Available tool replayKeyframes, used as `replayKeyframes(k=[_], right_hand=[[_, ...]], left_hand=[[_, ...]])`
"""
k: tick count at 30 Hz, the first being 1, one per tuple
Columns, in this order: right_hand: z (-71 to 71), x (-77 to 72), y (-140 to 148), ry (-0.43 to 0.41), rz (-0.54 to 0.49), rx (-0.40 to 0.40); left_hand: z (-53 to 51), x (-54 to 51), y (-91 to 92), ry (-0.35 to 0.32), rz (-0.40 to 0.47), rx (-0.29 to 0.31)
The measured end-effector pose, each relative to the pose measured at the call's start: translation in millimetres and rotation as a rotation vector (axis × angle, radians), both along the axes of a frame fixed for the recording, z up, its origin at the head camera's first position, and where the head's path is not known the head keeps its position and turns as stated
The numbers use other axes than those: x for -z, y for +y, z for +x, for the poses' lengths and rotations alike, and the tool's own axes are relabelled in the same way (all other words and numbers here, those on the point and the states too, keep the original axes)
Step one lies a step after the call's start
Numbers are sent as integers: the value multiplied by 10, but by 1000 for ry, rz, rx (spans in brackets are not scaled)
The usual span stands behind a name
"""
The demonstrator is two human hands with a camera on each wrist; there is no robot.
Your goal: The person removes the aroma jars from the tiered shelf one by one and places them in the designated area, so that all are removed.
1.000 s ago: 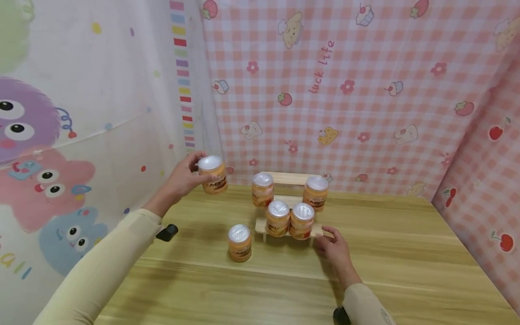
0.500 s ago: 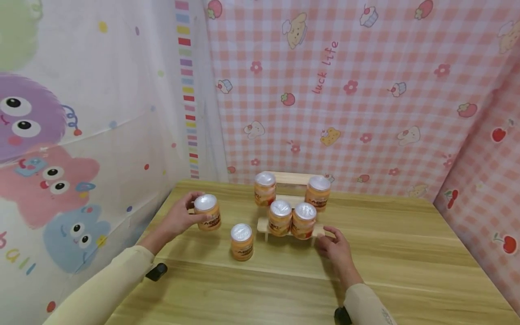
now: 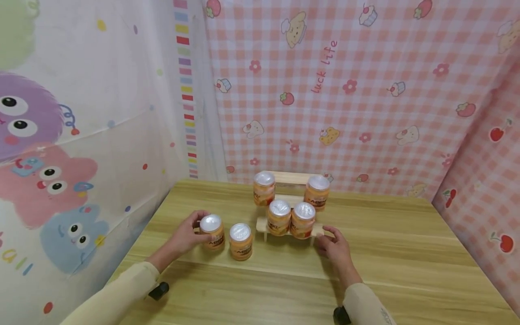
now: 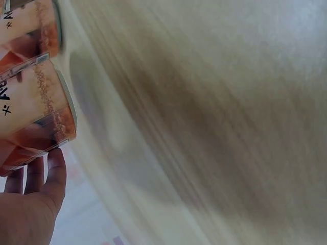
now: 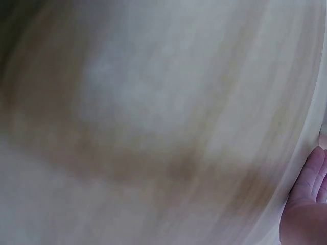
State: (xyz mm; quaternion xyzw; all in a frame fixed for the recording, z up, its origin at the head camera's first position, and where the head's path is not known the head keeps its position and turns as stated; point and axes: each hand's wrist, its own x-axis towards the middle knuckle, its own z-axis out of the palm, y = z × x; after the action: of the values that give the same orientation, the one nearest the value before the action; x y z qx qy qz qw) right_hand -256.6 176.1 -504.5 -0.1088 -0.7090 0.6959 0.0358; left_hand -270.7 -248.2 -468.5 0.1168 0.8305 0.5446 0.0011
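My left hand (image 3: 188, 234) grips an orange can with a silver lid (image 3: 213, 238) low at the table's left part; the left wrist view shows fingers (image 4: 55, 171) against the can (image 4: 38, 115). Just right of it stands another upright can (image 3: 241, 246). A two-level wooden rack (image 3: 262, 225) bears two cans side by side on its lower step, a left one (image 3: 278, 223) and a right one (image 3: 302, 225), and two spaced apart on the upper level (image 3: 264, 193) (image 3: 317, 197). At the rack's right end, my right hand (image 3: 337, 248) touches the lower step with its fingers.
The wooden table (image 3: 390, 253) reaches back to a pink checked cloth (image 3: 349, 108). A white cartoon-print cloth (image 3: 122, 104) hangs along the left side, and a cherry-print cloth (image 3: 487, 180) along the right. A black object (image 3: 159, 291) is at the left wrist.
My left hand has brought its can down from beside the rack's upper level, close to the standing can's left side. The right hand stays at the rack's end.
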Motion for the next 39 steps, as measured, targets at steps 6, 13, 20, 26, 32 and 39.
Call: replayKeyframes(k=[6, 13, 20, 26, 32, 39], right_hand=[[8, -20, -4, 1, 12, 1], [9, 9, 17, -9, 16, -2], [67, 100, 34, -27, 26, 6], [82, 132, 28, -22, 22, 14], [31, 86, 13, -15, 15, 9], [-19, 23, 1, 8, 7, 9]], left_hand=[[38, 70, 41, -2, -3, 19], [52, 115, 70, -10, 14, 29], [81, 163, 79, -29, -15, 95], [36, 87, 40, -30, -22, 116], [-83, -129, 6, -20, 23, 68], [-349, -475, 91, 8, 2, 39]])
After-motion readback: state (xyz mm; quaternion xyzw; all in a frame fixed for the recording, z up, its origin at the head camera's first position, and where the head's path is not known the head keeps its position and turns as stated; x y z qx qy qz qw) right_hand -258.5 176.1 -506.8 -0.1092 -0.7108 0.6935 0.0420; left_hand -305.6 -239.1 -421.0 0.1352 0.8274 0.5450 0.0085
